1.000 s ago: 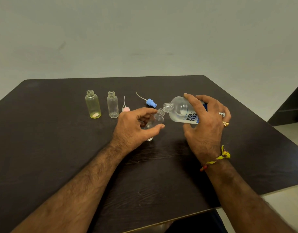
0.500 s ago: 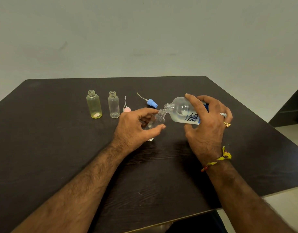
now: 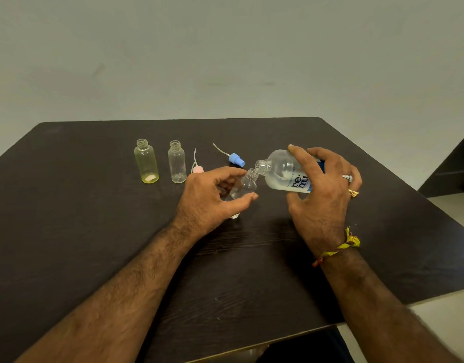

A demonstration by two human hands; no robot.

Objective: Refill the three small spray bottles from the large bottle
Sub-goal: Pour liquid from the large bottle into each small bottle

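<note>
My left hand (image 3: 212, 197) holds a small clear spray bottle (image 3: 245, 187) tilted to the right, its base on the dark table (image 3: 81, 231). My right hand (image 3: 322, 189) grips the large clear bottle (image 3: 283, 171), tipped almost level, with its open mouth against the small bottle's neck. Some liquid lies in the large bottle's lower side. Two more uncapped small bottles stand upright at the back left: a yellow-tinted one (image 3: 146, 161) and a clear one (image 3: 177, 162).
A pink spray cap (image 3: 198, 169) with its tube lies beside the clear bottle, partly behind my left hand. A blue spray cap (image 3: 236, 159) with a white tube lies further back. The table's front edge runs near my forearms; floor shows at the right.
Almost nothing has moved. Both hands keep the same hold, with the large bottle's mouth staying at the small bottle's neck.
</note>
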